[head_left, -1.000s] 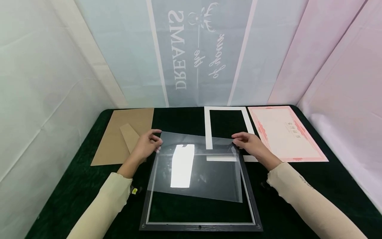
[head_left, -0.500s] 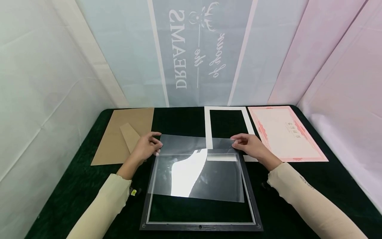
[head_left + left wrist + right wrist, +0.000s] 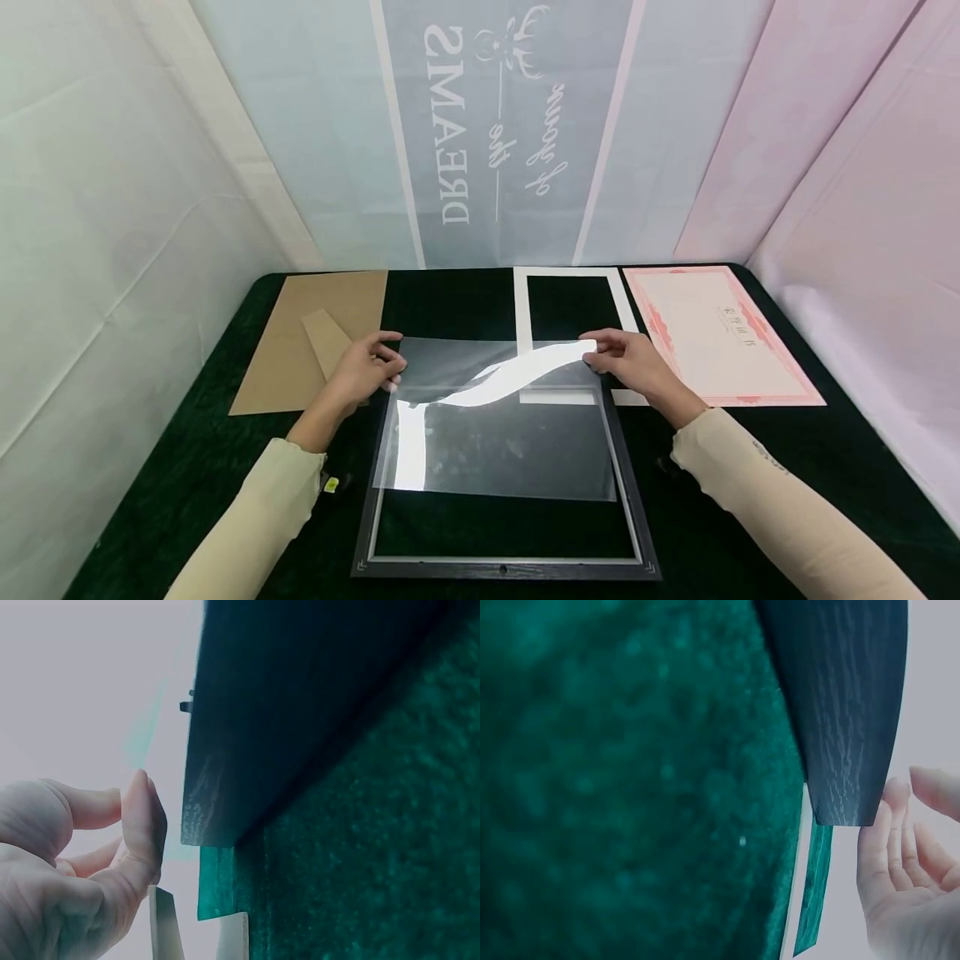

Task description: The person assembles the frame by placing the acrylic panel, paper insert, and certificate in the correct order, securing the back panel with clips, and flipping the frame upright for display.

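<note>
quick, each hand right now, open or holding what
Left hand: pinching the clear sheet near its far left corner.
Right hand: pinching it near the far right corner.

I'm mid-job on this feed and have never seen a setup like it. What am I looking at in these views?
There's no machine: a person works bare-handed. The wide picture comes from a camera on the head; the other two come from one on each wrist, where the frame's dark edge looms large. The left hand and right hand hold a clear sheet by its far corners, over a dark frame on green cloth. Beyond lie a brown board, a white border and a pink-edged sheet.
</note>
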`<state>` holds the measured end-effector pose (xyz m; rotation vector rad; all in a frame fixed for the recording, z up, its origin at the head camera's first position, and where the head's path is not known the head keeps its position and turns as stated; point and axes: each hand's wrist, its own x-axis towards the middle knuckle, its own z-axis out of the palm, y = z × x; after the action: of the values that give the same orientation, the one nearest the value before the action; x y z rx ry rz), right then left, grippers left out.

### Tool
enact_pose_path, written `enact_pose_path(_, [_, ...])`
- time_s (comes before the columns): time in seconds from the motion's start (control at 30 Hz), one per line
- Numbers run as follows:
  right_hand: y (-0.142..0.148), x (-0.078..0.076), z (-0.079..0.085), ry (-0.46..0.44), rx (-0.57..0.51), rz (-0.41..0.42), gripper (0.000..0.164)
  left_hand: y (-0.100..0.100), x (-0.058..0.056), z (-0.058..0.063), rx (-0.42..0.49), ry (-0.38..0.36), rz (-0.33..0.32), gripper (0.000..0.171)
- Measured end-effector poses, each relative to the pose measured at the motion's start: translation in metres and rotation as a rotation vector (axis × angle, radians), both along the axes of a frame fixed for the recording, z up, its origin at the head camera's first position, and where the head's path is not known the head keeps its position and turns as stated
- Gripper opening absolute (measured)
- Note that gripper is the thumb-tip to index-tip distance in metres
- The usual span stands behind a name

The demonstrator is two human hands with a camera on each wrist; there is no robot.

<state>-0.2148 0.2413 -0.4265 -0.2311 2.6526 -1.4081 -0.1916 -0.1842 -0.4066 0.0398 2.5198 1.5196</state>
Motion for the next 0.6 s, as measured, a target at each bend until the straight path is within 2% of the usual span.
enact_pose_path(0.3, [0.001,0.0,0.003,-0.027,-0.102,-0.008,0.041,-0.003,0.001,0.0,0.028,-0.027,-0.006,0.052])
enact_pose_path(0.6, [0.003,0.005,0.009,-0.038,-0.084,0.03,0.037,-0.004,0.011,0.005,0.076,-0.042,-0.01,0.055])
